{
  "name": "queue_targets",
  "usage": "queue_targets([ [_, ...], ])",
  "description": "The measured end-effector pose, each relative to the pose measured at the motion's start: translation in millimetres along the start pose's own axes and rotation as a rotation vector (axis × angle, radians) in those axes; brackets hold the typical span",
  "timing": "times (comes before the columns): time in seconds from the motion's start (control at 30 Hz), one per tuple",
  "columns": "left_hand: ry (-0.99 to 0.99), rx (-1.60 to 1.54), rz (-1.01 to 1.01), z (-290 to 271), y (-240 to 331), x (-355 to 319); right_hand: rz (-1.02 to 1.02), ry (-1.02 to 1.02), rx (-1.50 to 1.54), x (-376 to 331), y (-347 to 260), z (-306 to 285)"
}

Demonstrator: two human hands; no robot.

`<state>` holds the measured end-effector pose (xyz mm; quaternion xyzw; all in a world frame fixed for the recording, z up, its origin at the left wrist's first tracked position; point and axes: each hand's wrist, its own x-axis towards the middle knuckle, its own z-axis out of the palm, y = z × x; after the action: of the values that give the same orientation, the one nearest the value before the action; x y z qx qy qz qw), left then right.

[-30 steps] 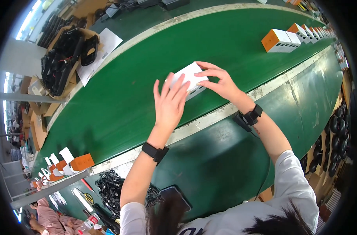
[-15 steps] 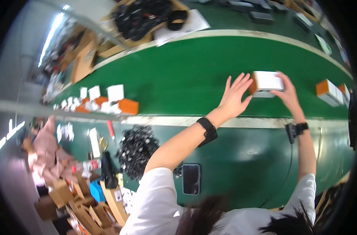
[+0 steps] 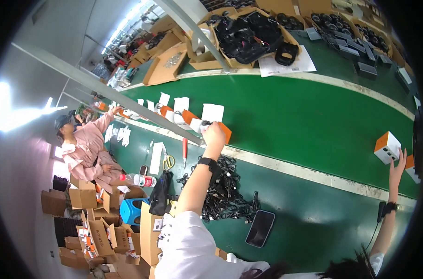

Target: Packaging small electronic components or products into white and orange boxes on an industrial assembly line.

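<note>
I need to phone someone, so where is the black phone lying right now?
In the head view the phone lies flat on the dark green bench, low and centre, right of the tangle of black cables and between the person's arms.

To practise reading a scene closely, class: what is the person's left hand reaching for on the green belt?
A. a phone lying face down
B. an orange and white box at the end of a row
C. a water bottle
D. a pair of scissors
B: the left hand is closed over an orange and white box at the end of the row on the green belt, well away from the phone.
</note>
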<state>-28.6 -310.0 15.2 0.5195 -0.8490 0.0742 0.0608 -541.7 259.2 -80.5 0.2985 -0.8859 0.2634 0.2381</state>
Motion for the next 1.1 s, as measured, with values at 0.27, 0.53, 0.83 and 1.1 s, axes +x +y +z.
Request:
queue_targets([
  [0.27, -0.14, -0.78, 0.191, -14, 132, -24, 0.172, -0.524, 0.806, -20, -275, 3],
  [0.53, -0.343, -1.545, 0.351, -12, 233, -71, 0.225, -0.426, 1.163, -37, -391, 82],
  [0.83, -0.315, -1.404, 0.31, 3, 207, -36, 0.15, -0.086, 0.894, -46, -384, 114],
  [1.1, -0.033, -1.282, 0.562, 26, 225, -49, 0.406, -0.427, 1.474, -22, -368, 89],
])
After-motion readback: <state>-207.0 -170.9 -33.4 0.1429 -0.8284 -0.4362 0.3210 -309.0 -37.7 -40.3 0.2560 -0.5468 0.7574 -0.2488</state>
